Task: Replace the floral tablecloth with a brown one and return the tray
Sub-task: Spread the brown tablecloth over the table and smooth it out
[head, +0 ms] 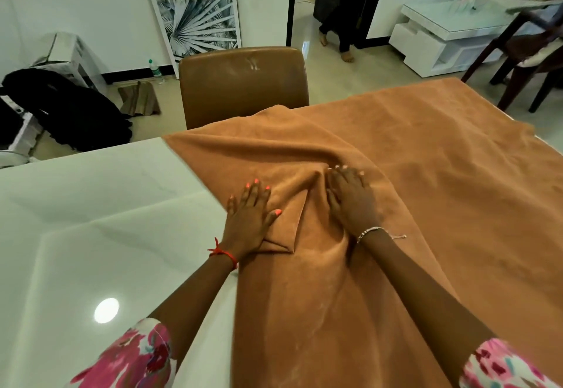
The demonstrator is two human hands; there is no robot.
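A brown tablecloth (426, 174) covers the right half of a white glossy table (91, 205), with bunched folds in the middle. My left hand (248, 215) lies flat on a folded corner of the cloth, fingers straight. Just to its right, my right hand (350, 197) presses palm down on the rumpled fabric, fingers together. No floral tablecloth and no tray is in view.
A brown leather chair (243, 83) stands at the table's far side. Behind it a framed palm print (198, 25) leans on the wall, beside a black bag (67, 107). A person's bare feet (335, 46) stand in the doorway. A white cabinet (441, 37) and dark chairs (524, 61) are at the right.
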